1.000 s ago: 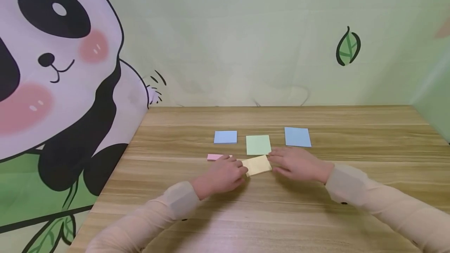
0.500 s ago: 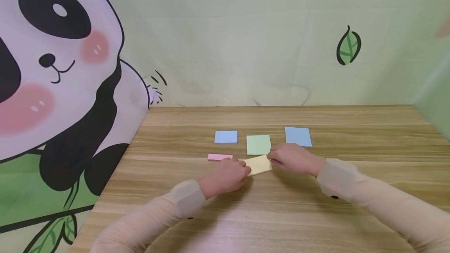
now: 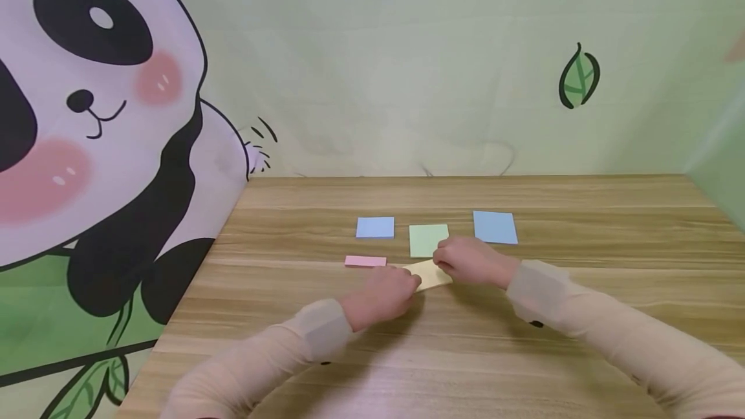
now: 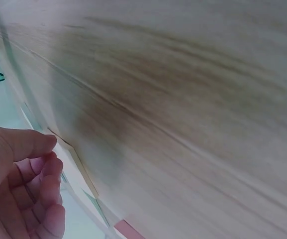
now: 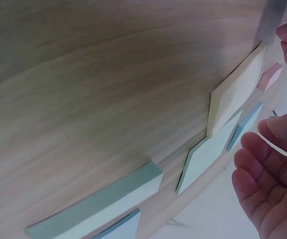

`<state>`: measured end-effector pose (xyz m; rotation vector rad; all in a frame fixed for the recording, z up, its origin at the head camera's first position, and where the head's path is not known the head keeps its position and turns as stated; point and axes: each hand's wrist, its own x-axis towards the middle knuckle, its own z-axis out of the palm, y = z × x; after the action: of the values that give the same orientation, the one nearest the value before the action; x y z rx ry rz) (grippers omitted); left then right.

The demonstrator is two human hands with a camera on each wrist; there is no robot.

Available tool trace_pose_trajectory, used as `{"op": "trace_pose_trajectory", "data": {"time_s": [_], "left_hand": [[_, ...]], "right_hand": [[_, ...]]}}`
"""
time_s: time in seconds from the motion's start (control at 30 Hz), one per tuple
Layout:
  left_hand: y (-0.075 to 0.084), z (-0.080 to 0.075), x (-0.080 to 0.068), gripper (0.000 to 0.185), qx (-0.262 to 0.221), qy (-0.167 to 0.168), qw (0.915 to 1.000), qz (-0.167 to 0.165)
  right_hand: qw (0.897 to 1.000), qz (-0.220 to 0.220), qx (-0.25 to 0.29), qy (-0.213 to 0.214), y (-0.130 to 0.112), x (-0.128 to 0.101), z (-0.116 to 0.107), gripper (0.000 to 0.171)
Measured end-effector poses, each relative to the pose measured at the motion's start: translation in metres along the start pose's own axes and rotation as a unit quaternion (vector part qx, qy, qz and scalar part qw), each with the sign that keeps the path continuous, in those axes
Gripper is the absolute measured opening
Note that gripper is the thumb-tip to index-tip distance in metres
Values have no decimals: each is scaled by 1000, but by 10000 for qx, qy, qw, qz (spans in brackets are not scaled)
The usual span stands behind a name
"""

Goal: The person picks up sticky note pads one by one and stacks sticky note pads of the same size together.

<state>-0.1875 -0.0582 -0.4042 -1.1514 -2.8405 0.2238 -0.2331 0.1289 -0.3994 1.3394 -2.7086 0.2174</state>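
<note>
Left hand (image 3: 386, 291) fingers curl at the left end of a yellow sticky-note pad (image 3: 431, 274); whether they grip it cannot be told. Right hand (image 3: 470, 262) fingers, loosely apart, meet its right end. The pad lies on the wooden desk (image 3: 524, 354), just before a green pad (image 3: 427, 238), between pink (image 3: 365, 261) and blue pads (image 3: 495, 227).

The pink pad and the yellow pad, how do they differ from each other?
The pink pad is a narrow strip, while the yellow pad looks wider. The pink pad lies square to the table's edge and no hand touches it; the yellow pad is turned at a slant, with the left hand at its left end and the right hand at its right corner. Both lie on the wooden table, in the near row.
</note>
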Motion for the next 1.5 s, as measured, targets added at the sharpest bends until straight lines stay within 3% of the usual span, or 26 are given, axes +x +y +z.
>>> {"op": "trace_pose_trajectory", "data": {"time_s": [0.23,0.5,0.77,1.23,1.5], "left_hand": [[5,0,5,8,299,-145,9993,-162],[8,3,7,7,603,-168,9980,-133],[7,9,11,6,559,-216,9979,-254],[10,8,13,6,727,-381,9960,-350],[9,10,15,4,707,-396,9956,-478]], "right_hand": [[9998,65,109,-152,1,8,6,14],[9994,42,51,-335,1,15,11,15],[9980,211,49,-593,0,21,12,14],[9985,318,-123,-427,-1,27,20,16],[9973,479,-123,-535,-4,30,21,17]]}}
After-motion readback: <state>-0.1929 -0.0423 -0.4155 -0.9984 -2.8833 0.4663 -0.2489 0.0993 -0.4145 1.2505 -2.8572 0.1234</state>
